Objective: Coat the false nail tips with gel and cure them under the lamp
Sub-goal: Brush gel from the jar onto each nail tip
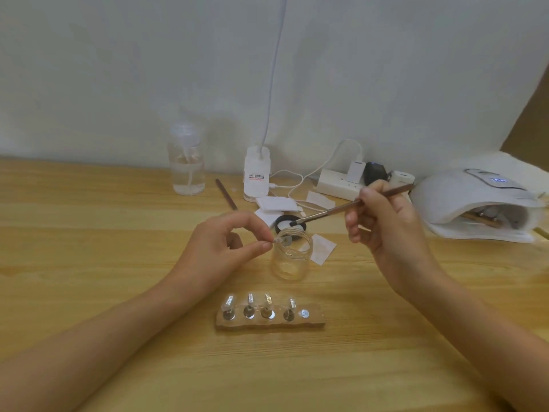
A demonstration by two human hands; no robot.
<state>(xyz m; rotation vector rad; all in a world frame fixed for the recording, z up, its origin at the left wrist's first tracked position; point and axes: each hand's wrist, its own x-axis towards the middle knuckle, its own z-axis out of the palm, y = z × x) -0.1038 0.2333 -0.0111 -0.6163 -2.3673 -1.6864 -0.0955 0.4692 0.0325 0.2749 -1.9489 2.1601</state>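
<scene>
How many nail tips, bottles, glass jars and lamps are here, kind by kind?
Nail tips: 5, four on the holder, one pinched in the left hand
Bottles: 2, one clear, one white
Glass jars: 1
Lamps: 1
Total: 9

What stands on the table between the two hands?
In the head view, a glass jar stands between the left hand, pinching a nail tip, and the right hand, holding the brush; a black lid lies behind it.
</scene>
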